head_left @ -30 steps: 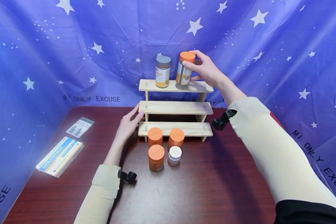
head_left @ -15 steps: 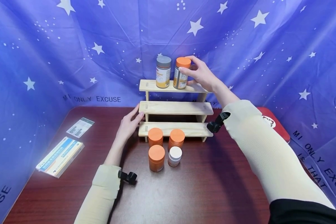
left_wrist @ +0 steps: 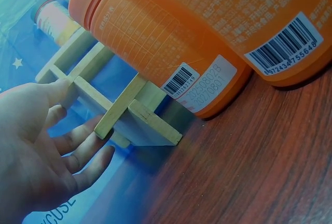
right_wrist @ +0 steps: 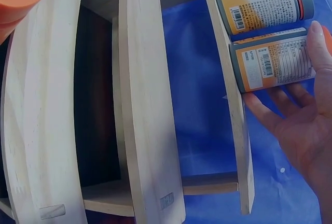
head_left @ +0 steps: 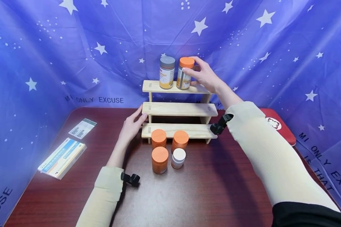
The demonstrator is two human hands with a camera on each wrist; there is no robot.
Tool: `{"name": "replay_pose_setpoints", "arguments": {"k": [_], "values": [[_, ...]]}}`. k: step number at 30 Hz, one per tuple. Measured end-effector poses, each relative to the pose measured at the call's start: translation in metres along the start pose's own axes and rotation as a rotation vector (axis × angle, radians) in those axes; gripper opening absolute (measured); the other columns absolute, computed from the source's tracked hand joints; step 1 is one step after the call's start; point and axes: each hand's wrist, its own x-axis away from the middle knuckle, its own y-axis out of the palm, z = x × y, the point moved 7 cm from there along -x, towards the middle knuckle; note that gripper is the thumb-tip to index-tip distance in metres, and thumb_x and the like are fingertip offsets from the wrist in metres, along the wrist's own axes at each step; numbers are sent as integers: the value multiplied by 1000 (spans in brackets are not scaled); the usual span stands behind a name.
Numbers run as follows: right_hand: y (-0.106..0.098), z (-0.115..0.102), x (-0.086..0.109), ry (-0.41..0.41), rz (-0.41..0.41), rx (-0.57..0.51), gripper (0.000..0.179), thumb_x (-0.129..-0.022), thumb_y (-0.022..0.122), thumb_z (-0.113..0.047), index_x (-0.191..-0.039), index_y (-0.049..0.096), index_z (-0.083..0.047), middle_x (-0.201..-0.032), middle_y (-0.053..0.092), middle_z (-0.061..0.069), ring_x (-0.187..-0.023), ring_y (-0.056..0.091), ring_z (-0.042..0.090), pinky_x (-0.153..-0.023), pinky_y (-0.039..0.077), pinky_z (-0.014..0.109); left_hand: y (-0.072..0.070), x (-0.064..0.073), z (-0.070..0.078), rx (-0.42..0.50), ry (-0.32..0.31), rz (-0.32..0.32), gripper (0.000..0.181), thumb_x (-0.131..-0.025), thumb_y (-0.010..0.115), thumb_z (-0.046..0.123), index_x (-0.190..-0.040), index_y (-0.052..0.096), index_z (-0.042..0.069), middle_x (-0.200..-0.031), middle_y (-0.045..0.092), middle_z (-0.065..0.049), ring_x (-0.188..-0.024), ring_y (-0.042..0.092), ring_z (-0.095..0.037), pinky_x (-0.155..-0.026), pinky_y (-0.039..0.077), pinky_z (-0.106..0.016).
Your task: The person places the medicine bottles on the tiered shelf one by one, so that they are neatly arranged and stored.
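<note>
On the top tier of a wooden three-step shelf (head_left: 179, 108), my right hand (head_left: 204, 75) grips a supplement bottle with an orange cap (head_left: 183, 74), thumb in front and fingers behind. In the right wrist view that bottle's base (right_wrist: 238, 71) meets the top board. A grey-capped bottle (head_left: 167, 72) stands upright just left of it, a narrow gap between them. My left hand (head_left: 131, 126) touches the shelf's left end at the middle tier. The left wrist view shows its fingers (left_wrist: 85, 154) loosely bent against the shelf's side boards.
Several orange bottles (head_left: 159, 160) and a small white bottle (head_left: 178, 158) stand in front of the bottom tier. At left lie a medicine box (head_left: 62, 157) and a flat printed packet (head_left: 82, 128). A red case (head_left: 281, 126) sits behind the right arm.
My right hand has brought the orange-capped bottle down and left onto the top tier, nearer the grey-capped one. Since half a second ago it has stayed there. My left hand keeps its place.
</note>
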Motion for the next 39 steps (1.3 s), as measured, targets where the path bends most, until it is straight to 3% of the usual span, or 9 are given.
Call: {"name": "replay_pose_setpoints", "arguments": {"k": [12, 18, 26, 33, 39], "values": [[3, 6, -1, 13, 13, 11, 54, -101, 66, -34, -151, 45, -30, -139, 55, 5, -132, 52, 22, -110, 52, 58, 0, 0, -1, 22, -6, 1, 63, -102, 54, 60, -159, 32, 44, -167, 35, -6, -126, 66, -34, -102, 60, -47], [5, 9, 0, 14, 5, -26, 57, -102, 65, -31, -153, 42, -27, -138, 53, 7, -134, 51, 24, -115, 48, 59, 0, 0, -1, 26, -3, 5, 66, -102, 54, 59, -160, 32, 38, -167, 36, -6, -126, 66, -34, -101, 60, -47], [2, 13, 3, 12, 9, 83, 60, -102, 66, -28, -155, 39, -23, -143, 54, 15, -135, 54, 25, -113, 52, 52, 0, 0, -1, 15, -9, 2, 66, -101, 54, 62, -160, 32, 41, -167, 35, -6, -124, 67, -36, -103, 58, -48], [-1, 21, 5, 21, 8, 206, 61, -99, 71, -25, -153, 43, -17, -141, 59, 18, -129, 58, 25, -113, 50, 43, 0, 0, 0, 16, 1, 4, 69, -101, 54, 60, -161, 32, 35, -167, 34, -7, -129, 64, -36, -104, 58, -49], [-1, 28, 11, 59, 21, 123, 70, -94, 75, -12, -155, 41, -15, -147, 56, 20, -135, 56, 28, -115, 49, 43, 1, 0, 2, 9, 10, 4, 67, -102, 53, 59, -161, 32, 35, -167, 34, -8, -121, 68, -37, -102, 59, -48]]}}
